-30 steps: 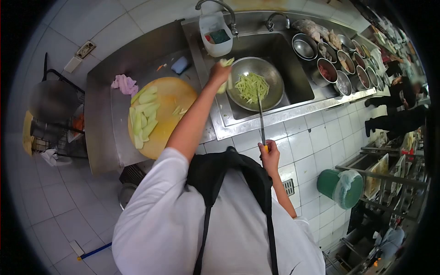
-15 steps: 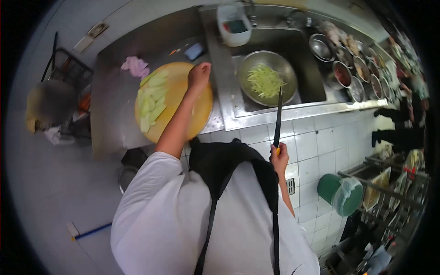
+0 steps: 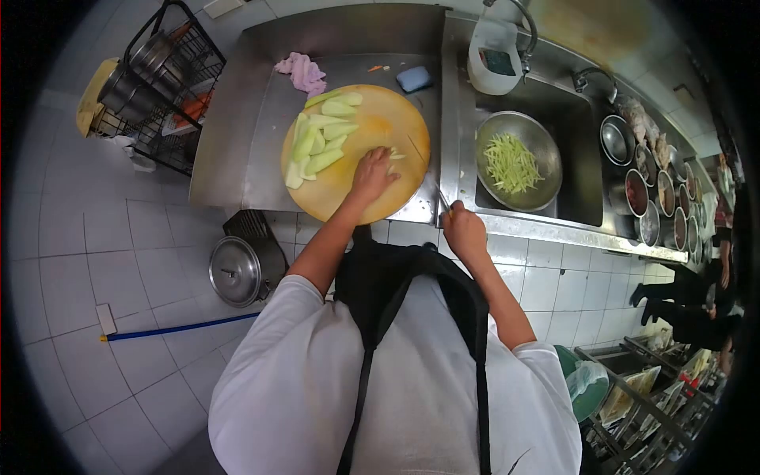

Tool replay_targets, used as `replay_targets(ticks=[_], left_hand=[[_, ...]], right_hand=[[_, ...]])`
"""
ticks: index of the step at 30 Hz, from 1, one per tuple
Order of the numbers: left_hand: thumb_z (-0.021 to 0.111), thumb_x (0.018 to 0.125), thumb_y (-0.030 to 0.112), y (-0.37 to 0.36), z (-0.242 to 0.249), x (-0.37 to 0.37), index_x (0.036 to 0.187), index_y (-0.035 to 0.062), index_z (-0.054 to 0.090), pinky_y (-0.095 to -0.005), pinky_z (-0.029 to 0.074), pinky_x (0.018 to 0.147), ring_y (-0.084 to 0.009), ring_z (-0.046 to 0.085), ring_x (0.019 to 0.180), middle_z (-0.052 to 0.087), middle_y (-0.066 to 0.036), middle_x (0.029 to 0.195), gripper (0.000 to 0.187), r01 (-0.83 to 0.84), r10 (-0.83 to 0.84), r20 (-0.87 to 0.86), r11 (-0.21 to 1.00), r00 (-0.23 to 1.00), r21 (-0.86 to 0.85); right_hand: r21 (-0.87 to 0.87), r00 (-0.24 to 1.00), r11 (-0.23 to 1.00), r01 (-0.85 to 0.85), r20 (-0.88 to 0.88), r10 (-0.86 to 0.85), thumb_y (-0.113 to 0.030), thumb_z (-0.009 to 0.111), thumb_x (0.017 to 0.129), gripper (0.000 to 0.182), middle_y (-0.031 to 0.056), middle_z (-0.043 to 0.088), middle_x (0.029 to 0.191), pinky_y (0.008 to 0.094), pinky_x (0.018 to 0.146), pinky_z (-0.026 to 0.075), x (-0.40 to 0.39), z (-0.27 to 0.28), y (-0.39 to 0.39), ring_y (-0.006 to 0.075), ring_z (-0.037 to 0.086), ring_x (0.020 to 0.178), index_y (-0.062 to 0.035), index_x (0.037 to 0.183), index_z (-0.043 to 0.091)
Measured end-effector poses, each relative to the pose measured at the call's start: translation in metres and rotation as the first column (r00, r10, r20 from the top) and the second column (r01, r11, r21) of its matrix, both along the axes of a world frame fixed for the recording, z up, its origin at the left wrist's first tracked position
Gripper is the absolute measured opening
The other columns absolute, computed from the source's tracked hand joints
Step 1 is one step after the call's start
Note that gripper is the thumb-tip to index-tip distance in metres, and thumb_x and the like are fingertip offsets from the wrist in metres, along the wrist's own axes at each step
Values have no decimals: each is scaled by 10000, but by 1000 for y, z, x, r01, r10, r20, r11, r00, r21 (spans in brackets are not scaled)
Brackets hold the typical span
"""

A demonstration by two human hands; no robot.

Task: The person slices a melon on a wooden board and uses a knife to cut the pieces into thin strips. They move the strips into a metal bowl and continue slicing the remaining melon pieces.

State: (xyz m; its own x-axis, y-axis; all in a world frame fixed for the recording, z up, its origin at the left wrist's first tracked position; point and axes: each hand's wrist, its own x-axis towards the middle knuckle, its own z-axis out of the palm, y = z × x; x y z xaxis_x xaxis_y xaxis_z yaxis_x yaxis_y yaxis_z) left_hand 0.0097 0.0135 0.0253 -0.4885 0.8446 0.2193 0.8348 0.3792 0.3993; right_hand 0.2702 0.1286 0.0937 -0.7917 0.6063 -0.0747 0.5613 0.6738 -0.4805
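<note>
My left hand (image 3: pixel 375 176) rests on the round yellow cutting board (image 3: pixel 340 202), palm down with the thumb apart. A few pale cut strips (image 3: pixel 397 153) lie right at its fingertips. My right hand (image 3: pixel 465 230) is closed round the handle of a knife (image 3: pixel 444 198), low at the board's right side. The long thin blade points up and left across the board's right edge. Peeled light-green vegetable slices (image 3: pixel 323 138) are heaped on the board's left part.
In the sink to the right, a metal bowl (image 3: pixel 550 178) holds green shreds (image 3: pixel 513 164). Behind the board lie a pink cloth (image 3: pixel 302 74) and a blue sponge (image 3: pixel 413 78). A white container (image 3: pixel 492 59) stands by the tap. Metal bowls (image 3: pixel 617 140) line the far right; a lidded pot (image 3: pixel 236 271) sits below left.
My right hand has brought the knife from beside the bowl left to the board. My left hand has moved from the board's upper right edge down onto its middle. The view has shifted.
</note>
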Motion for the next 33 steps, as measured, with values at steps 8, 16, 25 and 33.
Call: replay_targets(ticks=[8, 16, 25, 33], left_hand=[[753, 794, 147, -13, -10, -2, 1199, 45, 685, -468, 544, 855, -364, 649, 1023, 646, -148, 1101, 424, -155, 160, 76, 985, 984, -75], [744, 767, 150, -22, -12, -27, 1117, 78, 714, -470, 541, 849, -364, 653, 1006, 637, -155, 1050, 359, -128, 149, 328, 988, 933, -86], [781, 758, 136, -15, -26, -38, 1136, 98, 706, -443, 534, 791, -334, 650, 908, 640, -119, 993, 387, -90, 110, 444, 994, 889, -66], [814, 778, 140, -14, -45, -35, 1146, 61, 713, -411, 539, 757, -299, 667, 838, 657, -130, 927, 390, -116, 79, 532, 993, 843, 35]], right_hand=[[87, 976, 990, -109, 199, 90, -169, 633, 920, 193, 235, 712, 807, 513, 695, 577, -21, -9, -25, 420, 725, 768, 10, 990, 609], [-397, 982, 900, 177, 16, -186, -285, 607, 1004, 285, 223, 699, 754, 517, 647, 541, -7, -27, -58, 421, 699, 699, -3, 970, 597], [-766, 875, 539, 349, 62, -479, -322, 541, 1049, 322, 165, 634, 722, 425, 563, 490, -31, -69, -78, 262, 647, 583, -12, 964, 564], [-534, 923, 771, 348, 49, -382, -316, 537, 1032, 304, 286, 656, 863, 519, 754, 493, -43, -80, -103, 499, 650, 900, -20, 1051, 603]])
